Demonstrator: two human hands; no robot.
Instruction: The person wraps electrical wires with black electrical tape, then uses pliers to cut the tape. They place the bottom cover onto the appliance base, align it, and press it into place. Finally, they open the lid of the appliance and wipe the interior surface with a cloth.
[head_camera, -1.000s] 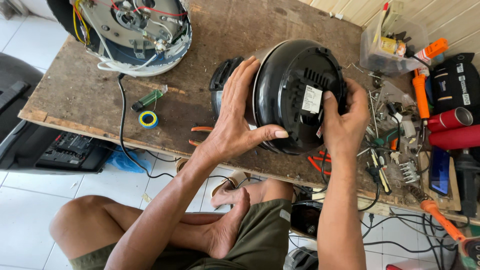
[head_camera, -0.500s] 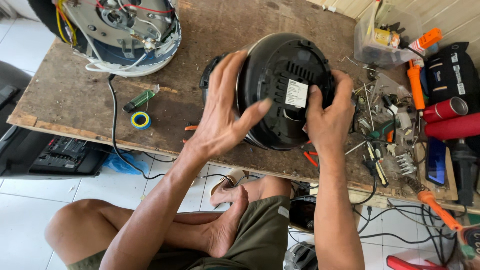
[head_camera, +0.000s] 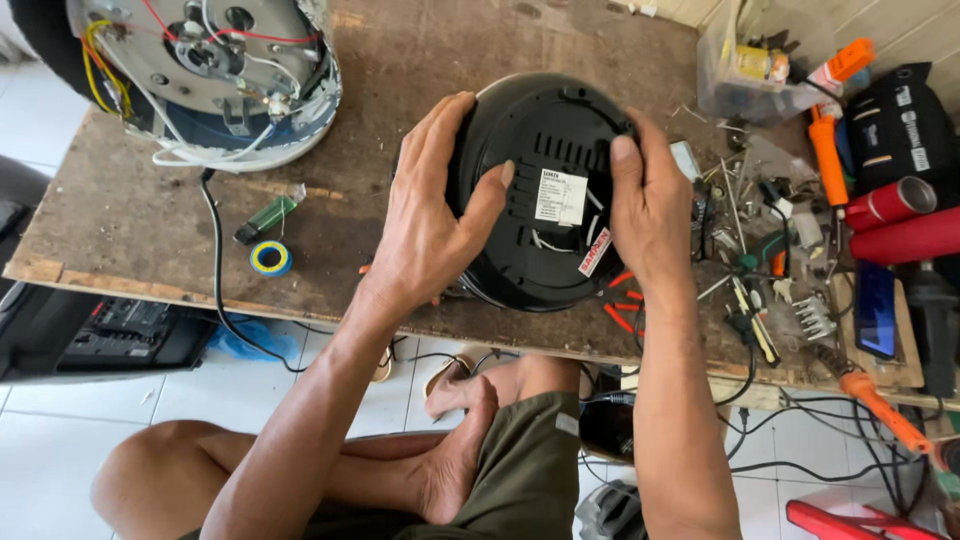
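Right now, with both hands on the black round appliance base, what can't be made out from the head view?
- Black appliance base: its left and right rims lie under the left hand and right hand.
- Opened appliance at top left: cut off by the frame edge.
- Small tools on the wooden table: too small and tangled to tell apart.
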